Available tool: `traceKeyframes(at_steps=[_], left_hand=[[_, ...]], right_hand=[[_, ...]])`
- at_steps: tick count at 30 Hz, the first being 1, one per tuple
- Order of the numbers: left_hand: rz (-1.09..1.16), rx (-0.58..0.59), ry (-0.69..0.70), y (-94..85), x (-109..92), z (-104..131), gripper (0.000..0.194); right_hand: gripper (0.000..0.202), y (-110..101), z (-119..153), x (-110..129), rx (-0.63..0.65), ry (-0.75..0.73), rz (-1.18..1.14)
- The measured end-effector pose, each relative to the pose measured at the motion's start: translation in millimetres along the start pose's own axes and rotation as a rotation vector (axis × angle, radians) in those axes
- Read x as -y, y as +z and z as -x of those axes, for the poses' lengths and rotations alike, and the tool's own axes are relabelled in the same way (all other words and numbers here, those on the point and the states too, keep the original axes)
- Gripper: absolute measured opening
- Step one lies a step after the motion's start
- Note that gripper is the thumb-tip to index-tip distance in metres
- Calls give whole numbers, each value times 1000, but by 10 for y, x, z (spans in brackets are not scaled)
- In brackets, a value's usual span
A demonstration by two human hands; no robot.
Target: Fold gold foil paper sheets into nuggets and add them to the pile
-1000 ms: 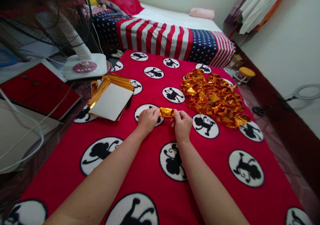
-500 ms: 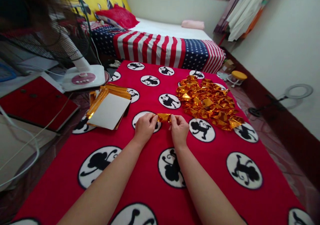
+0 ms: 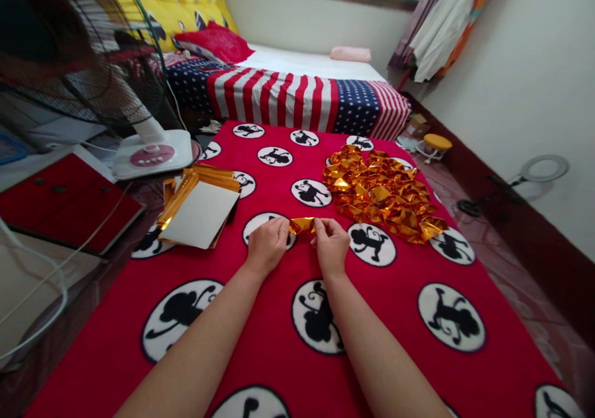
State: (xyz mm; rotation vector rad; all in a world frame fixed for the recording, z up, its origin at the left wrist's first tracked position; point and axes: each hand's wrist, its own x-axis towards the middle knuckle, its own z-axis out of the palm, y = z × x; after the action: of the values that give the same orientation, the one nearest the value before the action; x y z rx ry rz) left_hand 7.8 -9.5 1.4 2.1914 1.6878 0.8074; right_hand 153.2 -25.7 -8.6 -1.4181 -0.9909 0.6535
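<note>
Between my two hands is a small folded piece of gold foil paper (image 3: 302,225), held just above the red cloth (image 3: 274,294). My left hand (image 3: 268,244) pinches its left end. Its right end is gripped between the thumb and fingers of my right hand (image 3: 331,244). To the right lies a heap of folded gold foil pieces (image 3: 381,191). On the left sits a stack of flat sheets (image 3: 202,213), white side up on top, with gold edges showing at the back and left.
A fan (image 3: 153,148) stands beyond the stack at the left, near a red panel (image 3: 65,191). Behind the table is a bed with a striped, starred cover (image 3: 279,98). A yellow-topped stool (image 3: 437,142) and a ring light on a stand (image 3: 543,168) are at the right.
The view has tilted up slightly, so everything sits a little lower. Both hands still pinch the gold foil paper, whose shape looks slightly different between the fingers.
</note>
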Motion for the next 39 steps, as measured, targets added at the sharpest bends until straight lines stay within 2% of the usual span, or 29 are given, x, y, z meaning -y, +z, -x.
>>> traceKeyframes(at_steps=[4, 10, 13, 16, 19, 21, 24, 26, 32, 39], left_hand=[[119, -53, -113, 26, 74, -45, 36], [468, -214, -229, 68, 202, -88, 41], [542, -274, -279, 63, 214, -91, 39], [561, -319, -268, 65, 206, -97, 28], [505, -284, -225, 86, 203, -105, 38], [465, -238, -193, 104, 208, -106, 38], [443, -192, -143, 119, 219, -101, 31], [449, -186, -117, 120, 223, -98, 29], [607, -184, -70, 111, 211, -98, 33], [704, -196, -36, 113, 213, -108, 37]], right_hand=[[31, -15, -9, -4, 24, 24, -22], [44, -48, -43, -22, -17, 151, -212], [41, -63, -45, -44, -20, 153, -213], [31, -66, -43, -74, 1, 105, -128], [29, -56, -50, -92, 54, -57, 19], [37, -46, -55, -89, 107, -168, 113], [51, -37, -54, -71, 195, -246, 256], [50, -36, -49, -62, 232, -276, 321], [41, -37, -42, -49, 226, -377, 183], [36, -21, -37, -53, 231, -388, 172]])
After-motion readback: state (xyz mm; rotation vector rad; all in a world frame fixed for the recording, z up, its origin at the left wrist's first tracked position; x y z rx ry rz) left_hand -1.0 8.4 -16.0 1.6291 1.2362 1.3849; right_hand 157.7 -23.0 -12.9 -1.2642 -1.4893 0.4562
